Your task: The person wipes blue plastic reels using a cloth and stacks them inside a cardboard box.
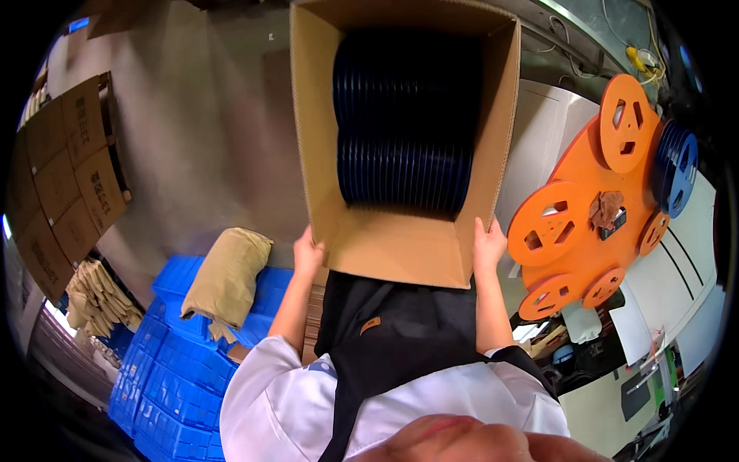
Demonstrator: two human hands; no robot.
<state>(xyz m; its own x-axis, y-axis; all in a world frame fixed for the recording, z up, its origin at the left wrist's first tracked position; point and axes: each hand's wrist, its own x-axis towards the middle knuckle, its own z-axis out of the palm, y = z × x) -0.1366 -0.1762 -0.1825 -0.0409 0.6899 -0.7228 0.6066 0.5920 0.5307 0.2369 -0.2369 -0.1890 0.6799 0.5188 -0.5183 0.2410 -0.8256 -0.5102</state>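
Note:
A large open cardboard box (pixel 400 239) stands in front of my body, its opening facing me. Inside it sit two stacks of dark blue reels, the nearer stack (pixel 404 171) showing its rims edge-on and the farther stack (pixel 408 85) partly lost in shadow. My left hand (pixel 309 252) is closed on the box's near left edge. At the near right edge my right hand (pixel 488 245) grips the cardboard wall the same way. The fingers on the inside of the walls are partly hidden.
Stacked blue plastic crates (pixel 181 369) at left carry a brown paper sack (pixel 229 273). Piled cartons (pixel 73 154) stand far left. On the right is an orange round-lobed rack (pixel 573 192) with orange reels, a brown cloth (pixel 606 208) and blue reels (pixel 676 169).

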